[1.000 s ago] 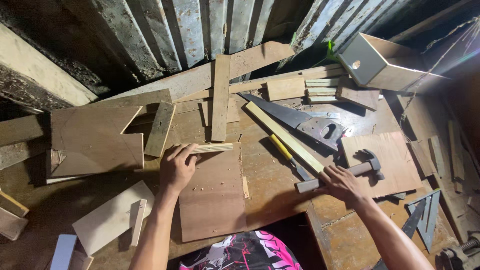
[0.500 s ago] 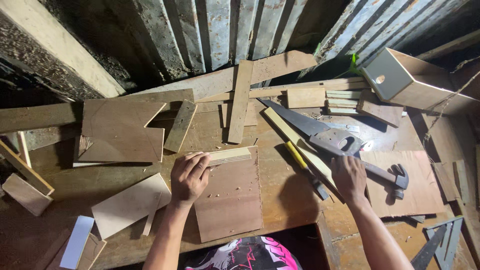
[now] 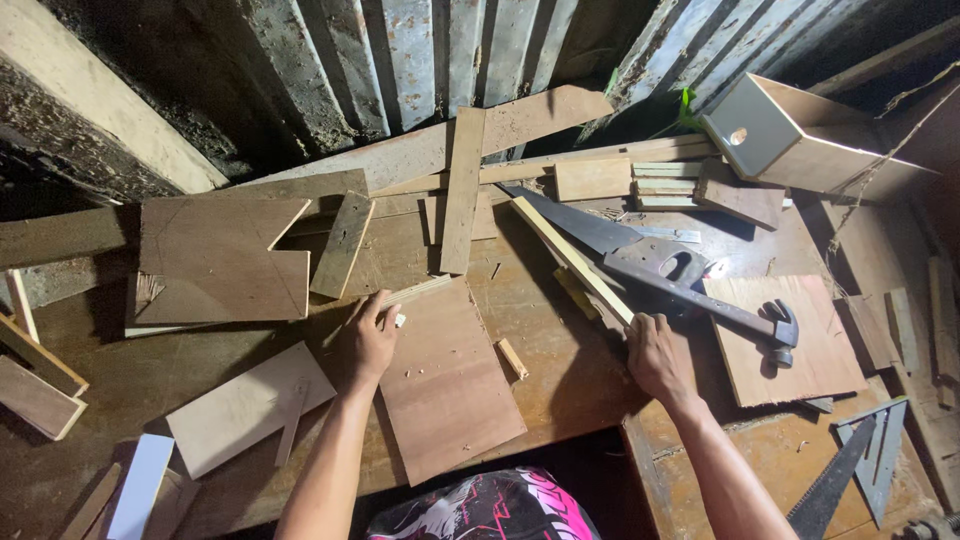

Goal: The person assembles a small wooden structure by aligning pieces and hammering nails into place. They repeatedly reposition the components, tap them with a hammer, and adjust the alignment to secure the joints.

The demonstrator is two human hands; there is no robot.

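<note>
Since half a second ago the right hand (image 3: 655, 355) has slid off the hammer handle toward the near end of the long pale strip, and the hammer (image 3: 720, 308) now lies alone across the square board on the right. Largest first: the wooden surface (image 3: 560, 390) carries everything, littered with offcuts. On it, in front of the person, lies the reddish plywood panel (image 3: 445, 375), flat, its near corner overhanging the surface edge. It looks thin, stiff and light, with a smooth face that could slide; gripping it by its long edges, or lifting at the overhanging corner, seems easiest, since the face offers no purchase. A handsaw (image 3: 600, 232) rests beyond the right hand. The pale strip (image 3: 570, 258) runs diagonally beside it, slender and probably easy to snap. The left hand (image 3: 368, 345) rests palm down, fingers spread, pressing the panel's far left corner and a thin batten (image 3: 418, 290) lying along its top edge. The right hand is loosely curled, fingertips at the strip's end, gripping nothing that I can see.
</note>
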